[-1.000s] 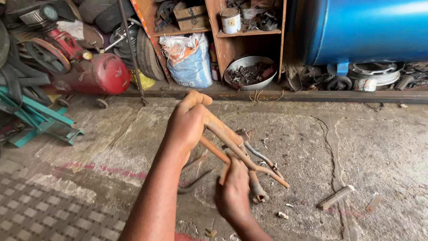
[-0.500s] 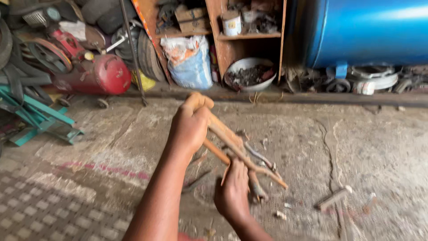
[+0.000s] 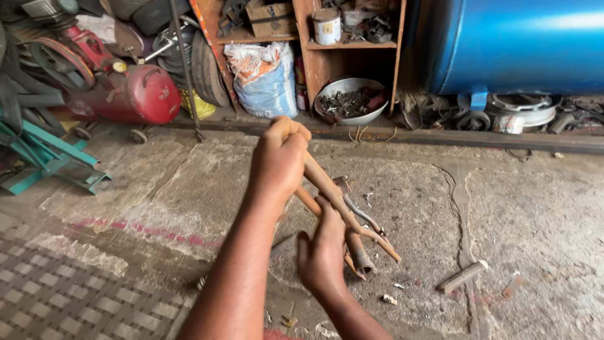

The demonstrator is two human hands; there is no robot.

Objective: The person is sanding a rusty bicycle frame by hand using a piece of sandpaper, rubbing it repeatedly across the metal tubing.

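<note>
I hold a rusty orange-brown piece of welded metal tubes (image 3: 333, 195) slanted above the concrete floor. My left hand (image 3: 278, 160) is closed around its upper end. Lower down, my right hand (image 3: 322, 255) grips the thinner tubes from underneath. The tube ends (image 3: 362, 258) stick out down and to the right of my right hand. A thin grey rod (image 3: 362, 214) runs alongside the tubes.
A short metal pipe piece (image 3: 462, 277) lies on the floor at right. At the back are a red tank on wheels (image 3: 135, 94), a white sack (image 3: 264, 79), a metal bowl of parts (image 3: 349, 104), a wooden shelf (image 3: 314, 56) and a blue drum (image 3: 516, 44). A teal metal stand (image 3: 44, 157) is at left.
Both hands keep their hold on the tube piece. My right hand has risen slightly; the piece has hardly moved.
</note>
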